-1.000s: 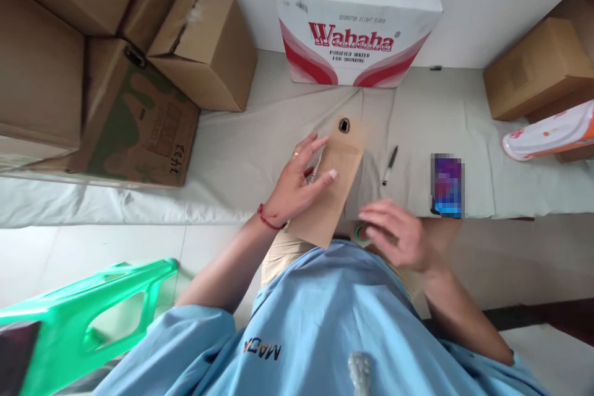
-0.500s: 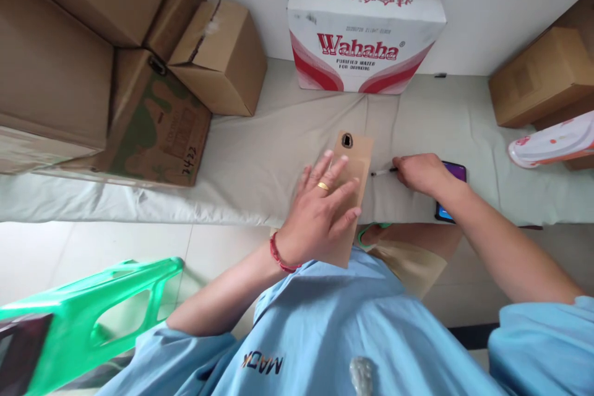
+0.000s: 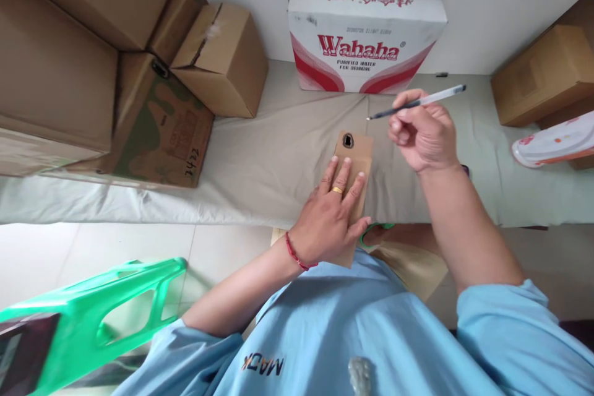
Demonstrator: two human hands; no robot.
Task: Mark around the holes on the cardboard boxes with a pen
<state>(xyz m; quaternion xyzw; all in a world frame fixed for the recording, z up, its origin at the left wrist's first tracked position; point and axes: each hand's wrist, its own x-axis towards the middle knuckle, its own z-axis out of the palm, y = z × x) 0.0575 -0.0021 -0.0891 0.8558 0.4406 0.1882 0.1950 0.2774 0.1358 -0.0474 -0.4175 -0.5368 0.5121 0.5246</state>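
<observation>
Up off the pale grey cloth has come the thin pen with a clear and black body, and the right hand now holds it in its bent fingers. Its tip points left, in front of the white cardboard box with red letters, and does not touch the flat brown card. That card lies partly over the cloth and sticks out past the near edge, toward the blue shirt. On top of it, the left hand lies flat, fingers a little apart. Near the card's far end is a small black mark or hole; I cannot tell which.
</observation>
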